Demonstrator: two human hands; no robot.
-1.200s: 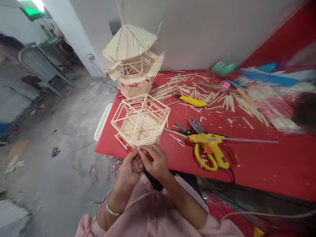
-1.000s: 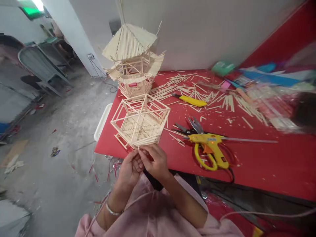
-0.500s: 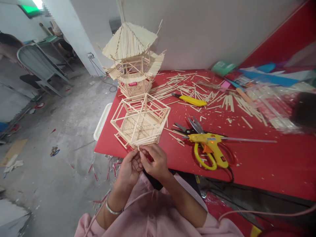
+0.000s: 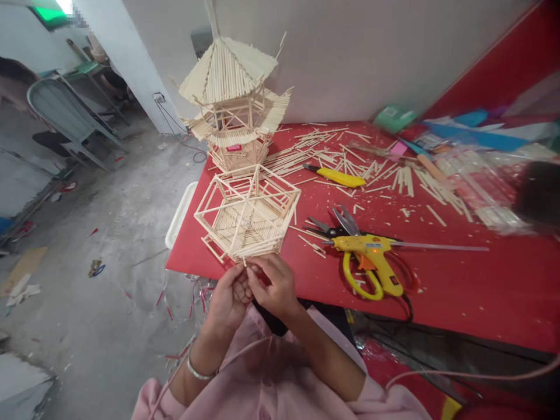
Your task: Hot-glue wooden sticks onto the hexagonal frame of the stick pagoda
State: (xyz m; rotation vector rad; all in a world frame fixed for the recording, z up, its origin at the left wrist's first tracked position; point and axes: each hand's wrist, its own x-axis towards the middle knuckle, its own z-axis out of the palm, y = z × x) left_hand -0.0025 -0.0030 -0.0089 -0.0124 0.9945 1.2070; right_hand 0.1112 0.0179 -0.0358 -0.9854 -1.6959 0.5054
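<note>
My left hand (image 4: pixel 231 296) and my right hand (image 4: pixel 275 287) meet at the table's near edge, fingers closed in a pinch. Between their fingertips is the end of a small wooden stick (image 4: pixel 245 262), at the near corner of a hexagonal stick frame (image 4: pixel 247 224). Whether the stick is joined to the frame I cannot tell. The frame has a floor of sticks laid in rings. Directly behind it stands a pagoda model (image 4: pixel 231 99) of the same sticks, with tiered roofs.
Right of my hands, a yellow glue gun (image 4: pixel 371 252) with a glue stick in it lies across scissors (image 4: pixel 345 220). Beyond are a yellow utility knife (image 4: pixel 340 177), loose sticks (image 4: pixel 324 153) and plastic packets (image 4: pixel 481 181). A person (image 4: pixel 17 84) is near a chair (image 4: pixel 65 111) at left.
Both hands keep the same pinch at the frame's near corner. The whole view has shifted very slightly; nothing on the table has visibly moved.
</note>
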